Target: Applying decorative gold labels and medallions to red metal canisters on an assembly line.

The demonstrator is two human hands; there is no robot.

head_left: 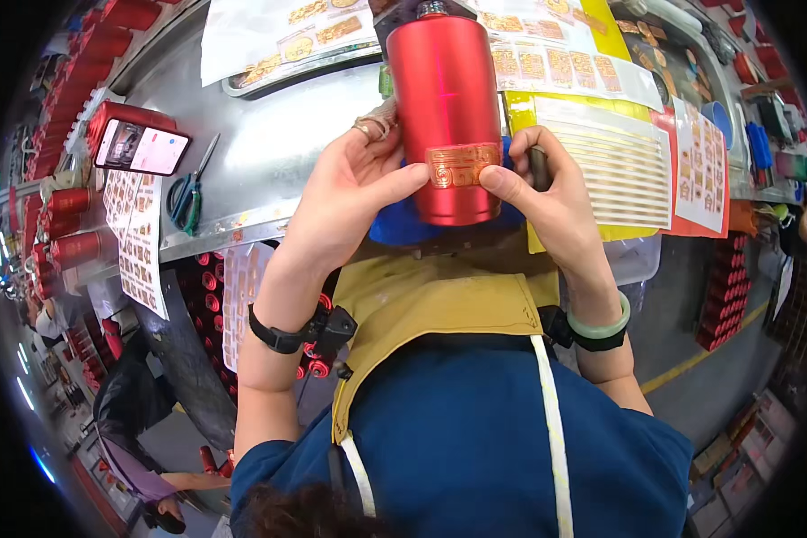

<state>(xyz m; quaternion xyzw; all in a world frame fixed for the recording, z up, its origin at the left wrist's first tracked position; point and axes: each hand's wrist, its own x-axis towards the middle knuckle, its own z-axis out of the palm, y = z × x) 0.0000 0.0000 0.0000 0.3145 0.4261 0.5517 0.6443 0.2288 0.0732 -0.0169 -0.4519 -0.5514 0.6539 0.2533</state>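
Note:
A metallic red bottle (441, 90) lies in front of me with its neck pointing away. Its near end is over a blue support (403, 224), mostly hidden behind it. On the bottle's lower side is a gold-patterned sticker (462, 167). My left hand (368, 166) grips the bottle's left side, thumb at the sticker's left edge. From the other side my right hand (547, 184) presses its thumb on the sticker's right edge, its fingers curled beside the bottle. A dark cover is on one right finger. The fingertips behind the bottle are hidden.
Teal-handled scissors (186, 199) and a propped phone (142, 146) are on the metal table (251, 143) at left. Sticker sheets (556, 67) lie at the back. A striped strip sheet (605, 161) is at right. Another person (134, 421) is at lower left.

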